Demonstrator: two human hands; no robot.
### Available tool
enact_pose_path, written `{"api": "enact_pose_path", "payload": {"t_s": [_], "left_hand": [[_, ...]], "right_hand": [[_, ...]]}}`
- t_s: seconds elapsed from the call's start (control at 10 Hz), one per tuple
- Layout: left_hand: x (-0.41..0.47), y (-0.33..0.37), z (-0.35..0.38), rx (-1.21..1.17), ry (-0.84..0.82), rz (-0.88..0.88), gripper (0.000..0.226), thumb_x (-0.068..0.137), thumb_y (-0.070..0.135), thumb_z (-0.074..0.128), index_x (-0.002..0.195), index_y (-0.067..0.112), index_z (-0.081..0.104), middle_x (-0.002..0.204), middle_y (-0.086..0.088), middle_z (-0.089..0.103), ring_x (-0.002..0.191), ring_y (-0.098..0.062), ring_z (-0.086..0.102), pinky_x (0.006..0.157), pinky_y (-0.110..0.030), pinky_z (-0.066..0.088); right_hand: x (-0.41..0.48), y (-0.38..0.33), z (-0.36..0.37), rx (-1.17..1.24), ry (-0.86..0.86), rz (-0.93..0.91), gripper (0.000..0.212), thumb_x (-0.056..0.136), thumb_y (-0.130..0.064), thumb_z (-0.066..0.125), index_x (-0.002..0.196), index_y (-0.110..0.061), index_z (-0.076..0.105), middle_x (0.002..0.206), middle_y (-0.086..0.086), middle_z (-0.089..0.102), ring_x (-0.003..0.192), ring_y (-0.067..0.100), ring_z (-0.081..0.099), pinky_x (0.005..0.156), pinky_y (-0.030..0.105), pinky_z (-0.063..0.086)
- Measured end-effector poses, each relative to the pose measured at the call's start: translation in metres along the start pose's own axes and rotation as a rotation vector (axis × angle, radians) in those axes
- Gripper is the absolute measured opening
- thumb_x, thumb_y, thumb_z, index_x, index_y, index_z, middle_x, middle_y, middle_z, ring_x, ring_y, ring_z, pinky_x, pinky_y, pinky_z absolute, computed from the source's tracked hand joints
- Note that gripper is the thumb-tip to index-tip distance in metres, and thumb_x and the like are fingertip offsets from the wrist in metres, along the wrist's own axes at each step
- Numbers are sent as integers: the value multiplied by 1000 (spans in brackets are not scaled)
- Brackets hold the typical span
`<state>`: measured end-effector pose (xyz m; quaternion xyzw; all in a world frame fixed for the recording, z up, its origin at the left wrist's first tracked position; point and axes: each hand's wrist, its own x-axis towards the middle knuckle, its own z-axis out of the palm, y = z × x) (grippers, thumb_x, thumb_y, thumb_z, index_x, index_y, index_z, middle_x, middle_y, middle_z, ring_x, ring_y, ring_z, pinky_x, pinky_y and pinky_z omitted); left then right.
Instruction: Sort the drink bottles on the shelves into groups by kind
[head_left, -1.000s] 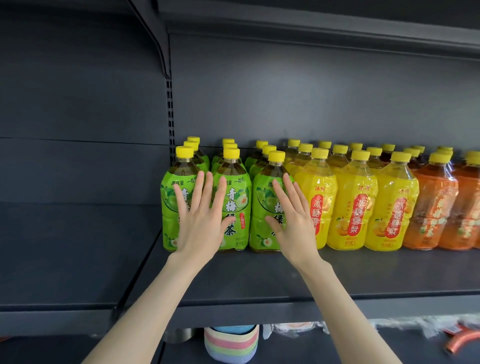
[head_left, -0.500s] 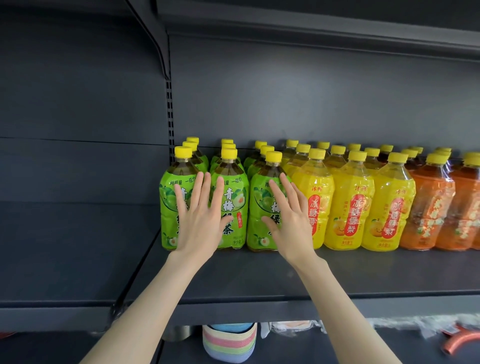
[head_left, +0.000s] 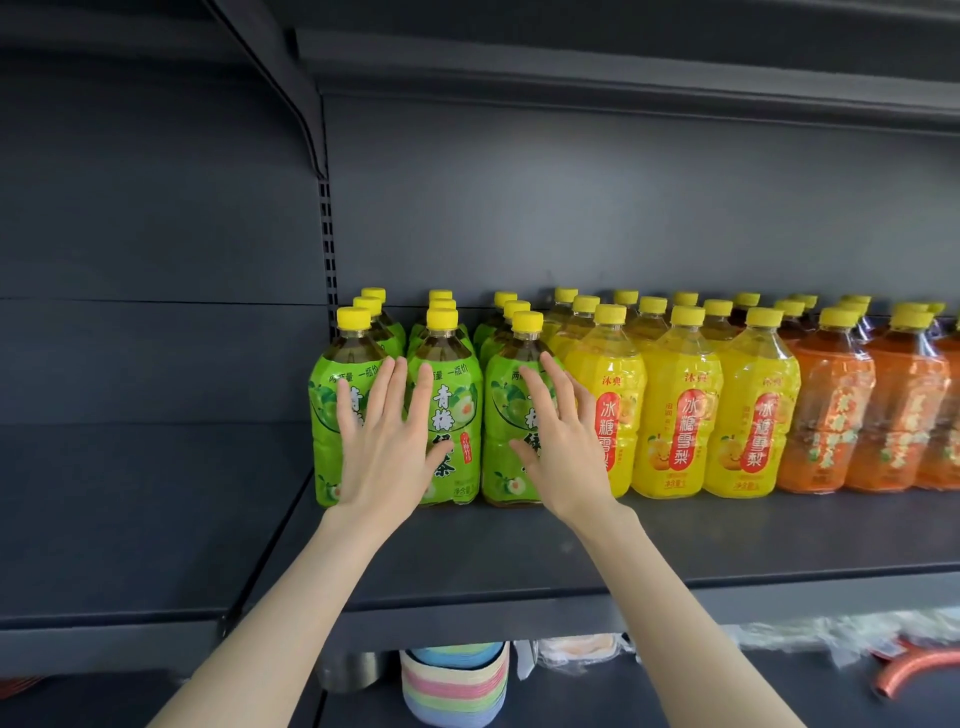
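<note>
Dark grey shelf carried three groups running left to right: green-label bottles, yellow-label bottles and orange-label bottles, each kind in its own block with rows behind. Compared with a second earlier, left hand and right hand had barely shifted: both lay flat with fingers spread, gripping nothing, against the front green row. Green front row stood roughly level with the yellow; judged sorting nearly complete, this step being only squaring up.
</note>
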<state>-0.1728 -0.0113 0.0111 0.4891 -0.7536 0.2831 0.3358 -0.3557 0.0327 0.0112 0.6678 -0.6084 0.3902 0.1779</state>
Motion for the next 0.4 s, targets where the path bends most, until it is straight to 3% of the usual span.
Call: {"api": "enact_pose_path", "payload": {"t_s": [0.1, 0.2, 0.3, 0.4], "left_hand": [[0, 2, -6, -18, 8, -2, 81, 68, 35, 80, 135, 4, 45, 137, -21, 50, 129, -35, 46, 104, -63, 24], [0, 6, -12, -52, 20, -30, 67, 68, 23, 81, 127, 3, 55, 130, -19, 56, 117, -33, 57, 107, -60, 21], [3, 14, -20, -122, -15, -71, 51, 71, 18, 79, 117, 4, 63, 125, -20, 59, 107, -36, 61, 100, -58, 35], [7, 24, -39, -242, -95, -186, 36, 87, 23, 64, 120, 8, 61, 135, -15, 53, 115, -34, 57, 96, -48, 42]], "right_hand": [[1, -1, -12, -10, -66, 8, 73, 87, -13, 66, 149, -22, 28, 160, 1, 17, 142, 31, 19, 104, 42, 41], [4, -1, -26, -29, -107, 4, 67, 91, -15, 61, 149, -26, 29, 159, -2, 18, 139, 30, 23, 102, 40, 42], [11, 1, -37, -34, -140, -6, 58, 93, -16, 58, 145, -26, 35, 156, -3, 24, 135, 29, 28, 92, 38, 48], [19, 5, -51, 17, -152, -10, 44, 96, -20, 55, 139, -22, 46, 147, 1, 37, 128, 29, 39, 93, 39, 45]]}}
